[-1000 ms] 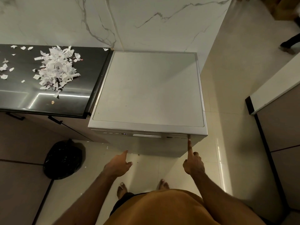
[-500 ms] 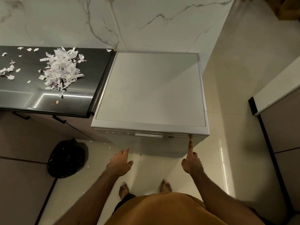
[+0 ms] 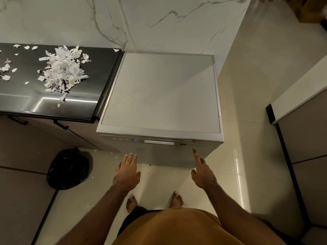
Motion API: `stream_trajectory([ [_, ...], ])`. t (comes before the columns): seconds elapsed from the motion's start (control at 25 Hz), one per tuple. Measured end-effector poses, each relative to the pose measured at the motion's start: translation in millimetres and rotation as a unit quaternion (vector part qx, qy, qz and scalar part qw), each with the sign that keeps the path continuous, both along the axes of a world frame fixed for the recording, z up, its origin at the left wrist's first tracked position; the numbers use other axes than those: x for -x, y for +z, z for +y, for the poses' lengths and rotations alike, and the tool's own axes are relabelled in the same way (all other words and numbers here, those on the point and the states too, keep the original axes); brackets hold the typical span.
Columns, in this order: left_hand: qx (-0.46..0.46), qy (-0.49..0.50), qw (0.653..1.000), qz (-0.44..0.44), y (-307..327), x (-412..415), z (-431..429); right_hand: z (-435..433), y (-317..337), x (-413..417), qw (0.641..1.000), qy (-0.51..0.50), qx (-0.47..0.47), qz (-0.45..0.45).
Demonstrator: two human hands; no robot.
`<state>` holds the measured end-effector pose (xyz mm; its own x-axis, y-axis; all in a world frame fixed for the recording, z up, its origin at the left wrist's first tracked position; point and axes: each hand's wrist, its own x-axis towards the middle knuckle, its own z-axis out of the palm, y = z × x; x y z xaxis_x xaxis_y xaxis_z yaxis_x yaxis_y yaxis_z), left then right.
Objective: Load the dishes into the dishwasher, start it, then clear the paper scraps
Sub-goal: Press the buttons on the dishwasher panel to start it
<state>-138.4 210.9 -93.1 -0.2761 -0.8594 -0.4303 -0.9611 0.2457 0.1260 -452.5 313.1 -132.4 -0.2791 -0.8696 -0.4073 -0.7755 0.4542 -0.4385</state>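
- Both hands are reaching forward with nothing in them. My left hand [image 3: 127, 172] is hanging flat with its fingers straight and together, the tips just short of the appliance front. I judge it is only steadying there. My right hand [image 3: 203, 175] is pointing, index finger [image 3: 195, 156] straight and the rest folded back, because a single tip suits a small button.
- Directly ahead of both hands the dishwasher [image 3: 159, 92] is standing with its door shut. No dishes are showing anywhere, so I am taking loading as done and starting as the step in hand.
- Ahead of and to the left of my left hand the dark counter [image 3: 53, 106] is butting against the dishwasher's side.
- Left of my left hand, down on the floor, a black bag [image 3: 68, 169] is slumping beside the cabinets, probably waiting for the rubbish.
- Well ahead and left of my left hand the paper scraps [image 3: 62, 69] are lying heaped on the counter with strays around them, untouched; I am leaving them for last.
- Just above my fingertips the control strip [image 3: 159, 141] is running along the door's top edge. My right index tip is sitting just under its right end, and I cannot tell whether it is touching.
- Above my left fingertips the small display [image 3: 135, 140] is glowing with digits, so power seems on.
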Motion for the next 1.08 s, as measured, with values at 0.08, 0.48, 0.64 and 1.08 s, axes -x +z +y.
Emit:
stream_trajectory([
  [0.08, 0.010, -0.007, 1.000, -0.009, 1.6, -1.0, 0.8, -1.6, 1.7, -5.3, 1.000, 0.017, 0.011, 0.002],
  [0.48, 0.030, 0.018, 0.999, -0.037, 0.6, -13.3, 12.0, -16.6, 7.5, -27.9, 0.997, 0.073, 0.026, 0.013],
  [0.64, 0.036, 0.039, 0.998, -0.029, 3.8, -24.9, 14.6, -28.6, 12.4, -44.5, 0.993, 0.112, 0.033, 0.015],
  [1.08, 0.046, 0.107, 0.993, -0.028, 13.5, -100.3, 16.6, -78.3, 21.3, -137.5, 0.974, 0.219, 0.047, 0.017],
])
